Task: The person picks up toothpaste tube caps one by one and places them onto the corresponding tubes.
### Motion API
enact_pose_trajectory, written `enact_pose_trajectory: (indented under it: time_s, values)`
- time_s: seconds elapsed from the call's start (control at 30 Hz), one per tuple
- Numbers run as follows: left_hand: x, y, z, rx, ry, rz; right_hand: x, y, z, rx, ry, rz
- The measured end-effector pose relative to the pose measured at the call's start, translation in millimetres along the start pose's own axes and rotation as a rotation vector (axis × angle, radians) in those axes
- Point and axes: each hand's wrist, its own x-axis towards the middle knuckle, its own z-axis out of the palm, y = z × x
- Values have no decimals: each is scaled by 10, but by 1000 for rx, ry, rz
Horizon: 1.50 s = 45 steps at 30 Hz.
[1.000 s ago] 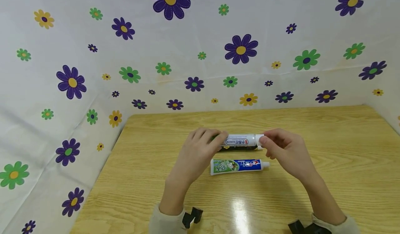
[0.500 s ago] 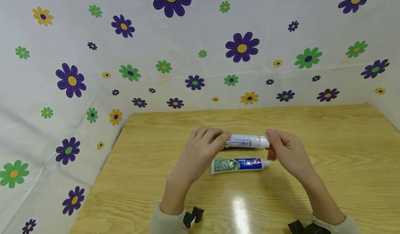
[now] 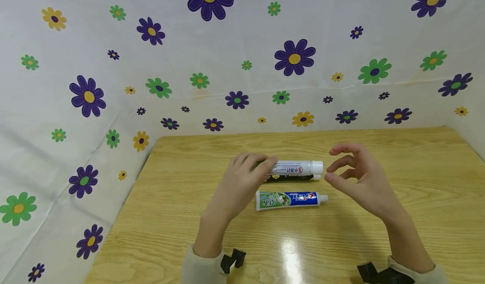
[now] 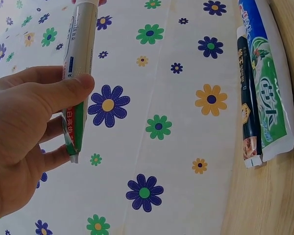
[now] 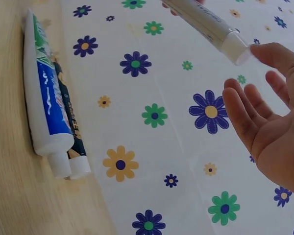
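Note:
My left hand (image 3: 239,187) grips a white and green toothpaste tube (image 3: 291,167) by its tail end, between thumb and fingers. Held above the table, the tube lies sideways with its white cap (image 3: 317,167) on, pointing right. My right hand (image 3: 365,185) is just beyond the cap, its fingers spread and gently bent with nothing between them. In the right wrist view the thumb tip is close to the cap (image 5: 236,49); whether it touches is unclear. A black toothpaste tube (image 3: 291,178) lies below the held one, partly covered by it. Nearer me lies a blue and green toothpaste tube (image 3: 288,200).
A wood-grain table (image 3: 170,233) bears the two lying tubes, side by side with caps to the right. White cloth (image 3: 170,56) printed with flowers hangs behind the table and along its sides.
My right hand has let go of the cap and drawn back to the right, its fingers opening. The held tube shifted right, then slightly back left; my left hand keeps its grip.

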Motion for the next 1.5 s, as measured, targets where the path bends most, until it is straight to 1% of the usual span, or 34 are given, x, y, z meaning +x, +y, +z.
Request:
enact_pose_trajectory:
  time_s: [0.07,0.17,0.3,0.5,0.6,0.8,0.87,1.07,1.33,1.5]
  values:
    - [-1,-1,-2,-15,-6,-4,-7,-8,-15,-16,-26,-48]
    - [0,3,-8,-22,-18,-9,-10,-16,-11,-59,-64,-92]
    - [2,15,-14,-27,-31,-13,-7,-14,11,-86,-94,-114]
    - [10,25,-14,-21,-32,-10,-9,-16,15,-76,-95,-128]
    - [12,23,-9,-19,-31,-6,-11,-15,10,-67,-103,-99]
    - [15,21,-8,-15,-28,-3,-14,-13,-11,0,-137,26]
    - [18,23,-13,-10,-27,-1,-11,-12,-13,19,-145,48]
    - [22,27,-16,16,-21,10,-2,-15,-2,18,-142,84]
    - [24,32,-19,21,-19,12,3,8,15,-21,-136,130]
    - [20,35,-16,24,-24,11,-10,42,41,-54,-125,131]
